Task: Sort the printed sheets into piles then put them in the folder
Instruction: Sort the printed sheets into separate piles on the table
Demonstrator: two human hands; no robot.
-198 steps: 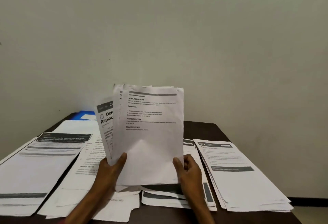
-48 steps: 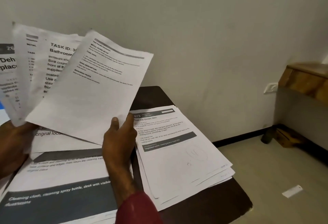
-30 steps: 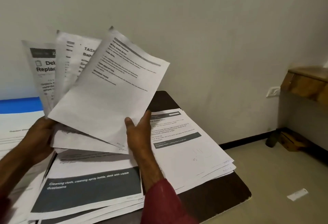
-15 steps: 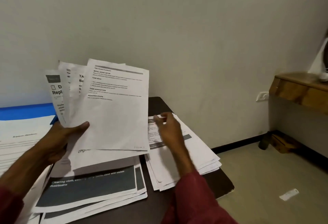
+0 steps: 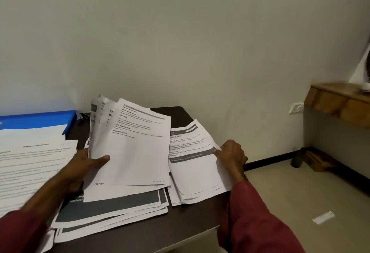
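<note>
Left hand (image 5: pixel 84 164) grips the fanned sheets (image 5: pixel 136 152); right hand (image 5: pixel 232 154) touches the pile (image 5: pixel 192 172) at the right edge of the table (image 5: pixel 190 220), grip unclear.

A dark brown table (image 5: pixel 190 222) stands against a plain pale wall (image 5: pixel 180 42), with a black skirting board (image 5: pixel 268 161) running along the foot of the wall. To the right a wooden shelf (image 5: pixel 336 102) juts out beside a white wall socket (image 5: pixel 296 108). A small white slip (image 5: pixel 323 217) lies on the beige floor (image 5: pixel 300 192), and a wooden box (image 5: pixel 318 160) sits below the shelf.
</note>
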